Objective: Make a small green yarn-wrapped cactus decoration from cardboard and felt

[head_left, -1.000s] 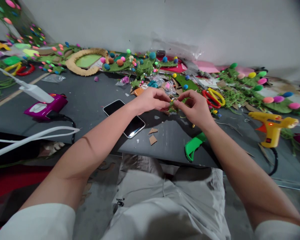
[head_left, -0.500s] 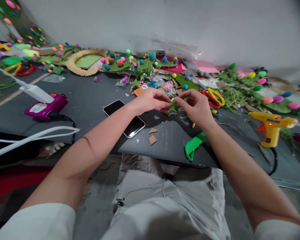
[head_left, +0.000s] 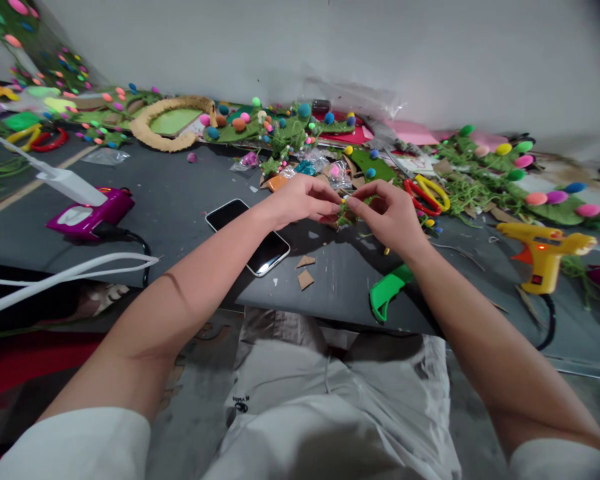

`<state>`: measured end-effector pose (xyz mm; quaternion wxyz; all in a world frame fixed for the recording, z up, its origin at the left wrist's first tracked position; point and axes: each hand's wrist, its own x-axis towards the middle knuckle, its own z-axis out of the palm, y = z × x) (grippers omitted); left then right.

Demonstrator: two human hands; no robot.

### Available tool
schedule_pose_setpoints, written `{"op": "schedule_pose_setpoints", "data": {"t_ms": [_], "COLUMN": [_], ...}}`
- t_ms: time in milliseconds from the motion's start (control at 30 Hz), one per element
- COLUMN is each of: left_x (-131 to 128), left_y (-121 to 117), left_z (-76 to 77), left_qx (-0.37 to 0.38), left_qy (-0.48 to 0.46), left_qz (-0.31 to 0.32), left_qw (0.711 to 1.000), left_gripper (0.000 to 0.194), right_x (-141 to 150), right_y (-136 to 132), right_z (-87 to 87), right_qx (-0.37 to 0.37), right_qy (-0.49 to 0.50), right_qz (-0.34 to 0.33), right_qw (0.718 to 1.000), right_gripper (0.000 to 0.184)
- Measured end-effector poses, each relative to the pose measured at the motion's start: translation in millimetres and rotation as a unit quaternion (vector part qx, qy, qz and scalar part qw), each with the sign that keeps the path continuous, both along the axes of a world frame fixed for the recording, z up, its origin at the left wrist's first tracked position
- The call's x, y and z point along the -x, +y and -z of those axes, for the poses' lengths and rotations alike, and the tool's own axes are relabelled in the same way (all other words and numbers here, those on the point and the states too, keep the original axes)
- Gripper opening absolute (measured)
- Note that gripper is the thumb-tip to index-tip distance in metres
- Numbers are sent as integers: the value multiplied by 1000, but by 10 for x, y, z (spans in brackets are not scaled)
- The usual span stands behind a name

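Note:
My left hand (head_left: 305, 201) and my right hand (head_left: 386, 212) meet over the dark table, fingertips almost touching. Between them is a small tangle of green yarn (head_left: 347, 217) with a tiny yellow spot on it. Both hands are closed in a pinch on this green piece; the fingers partly hide it. Under my left forearm lies a phone (head_left: 273, 255), face up. A green-handled cutter (head_left: 387, 291) rests below my right wrist, and red-and-yellow scissors (head_left: 426, 195) lie just beyond my right hand.
To the right stands a yellow hot glue gun (head_left: 543, 250) with a lit red light. A purple device (head_left: 93, 215) with a white plug sits at the left. Cardboard scraps (head_left: 305, 279) lie near the front edge. Felt leaves with pompoms (head_left: 290, 130) and a tan ring (head_left: 143, 127) line the back.
My right hand has shifted very slightly left at the fingertips, closer to my left. The green piece stays pinched between both hands; everything else is where it was.

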<state>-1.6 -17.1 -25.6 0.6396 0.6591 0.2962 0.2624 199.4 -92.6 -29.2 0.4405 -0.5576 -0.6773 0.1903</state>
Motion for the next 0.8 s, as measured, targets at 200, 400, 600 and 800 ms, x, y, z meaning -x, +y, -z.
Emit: {"op": "schedule_pose_setpoints", "data": {"t_ms": [200,400,600,800], "left_x": [10,5,4,0], "left_y": [-1,5,1,0], "left_z": [-7,1,-2,-7], "left_qx": [6,8,11,12], "left_qy": [5,-1,1,3], "left_qz": [3,4,2,-5], "left_qw": [1000,1000,1000,1000], "left_gripper": [20,21,19,18], "right_x": [-3,-8,5,-47], "right_y": [5,13,-4,12], "right_z": [13,2,-19,-43], "right_qx": [7,5,22,18], "right_qy": [-2,20,18,35], "right_qz": [-9,-15,-23,-9], "right_qw": [1000,1000,999,999], "right_gripper": [26,26,28,45]}}
